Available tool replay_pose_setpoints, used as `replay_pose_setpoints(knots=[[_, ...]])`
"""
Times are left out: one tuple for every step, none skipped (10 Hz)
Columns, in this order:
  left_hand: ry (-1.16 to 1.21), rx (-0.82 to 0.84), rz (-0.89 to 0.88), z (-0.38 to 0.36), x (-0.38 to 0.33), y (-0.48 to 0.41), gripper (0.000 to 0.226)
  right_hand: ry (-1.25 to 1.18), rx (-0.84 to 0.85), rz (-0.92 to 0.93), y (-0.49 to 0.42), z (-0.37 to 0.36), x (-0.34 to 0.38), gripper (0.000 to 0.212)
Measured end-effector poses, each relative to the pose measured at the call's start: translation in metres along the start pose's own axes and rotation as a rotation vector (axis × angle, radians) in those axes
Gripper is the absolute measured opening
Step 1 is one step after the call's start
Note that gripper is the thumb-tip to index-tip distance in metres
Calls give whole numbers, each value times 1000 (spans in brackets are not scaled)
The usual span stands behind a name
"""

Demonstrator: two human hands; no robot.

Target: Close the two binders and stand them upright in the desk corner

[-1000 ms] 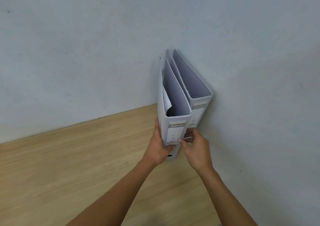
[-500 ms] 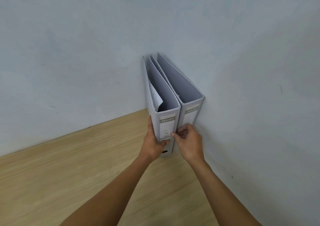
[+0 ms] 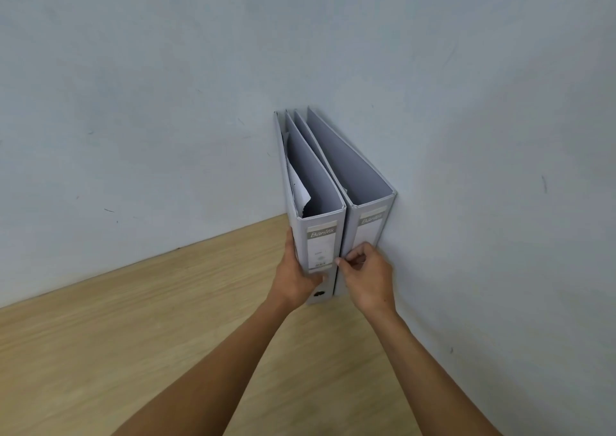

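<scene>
Left hand [image 3: 297,277]: half-open, fingers wrapped along the left cover of the near binder [image 3: 321,242], thumb across the lower spine; it grips that binder.
Right hand [image 3: 366,274]: loosely curled, fingertips pinched at the seam where the two spines meet, in front of the far binder [image 3: 368,232]; whether it actually grips anything cannot be told.
Count: two grey binders, two hands, one wooden desk [image 3: 133,335].
Binders: upright, side by side and touching, spines toward the person, standing on the desk; the far binder sits against the right wall [image 3: 500,202], the near binder just left of it.
</scene>
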State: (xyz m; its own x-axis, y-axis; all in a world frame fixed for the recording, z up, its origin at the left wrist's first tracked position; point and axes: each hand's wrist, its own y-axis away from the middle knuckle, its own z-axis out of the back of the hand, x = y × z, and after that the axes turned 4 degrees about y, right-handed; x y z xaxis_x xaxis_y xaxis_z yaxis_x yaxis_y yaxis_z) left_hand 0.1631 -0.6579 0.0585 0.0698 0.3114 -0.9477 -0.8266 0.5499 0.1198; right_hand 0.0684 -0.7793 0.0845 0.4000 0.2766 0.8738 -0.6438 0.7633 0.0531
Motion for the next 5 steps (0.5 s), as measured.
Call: replay_pose_setpoints(knots=[[-5,19,20,2,-1,2,107,-2,6,-4,1,2,0,25],[-30,10,19,2,-2,6,106,6,3,2,3,4,1,24],[-27,21,16,7,-10,11,109,6,2,-3,6,8,3,23],[-29,20,-11,13,-12,18,112,10,9,-20,15,8,6,22],[12,24,-1,22,-16,30,115,4,19,-40,29,8,14,17]])
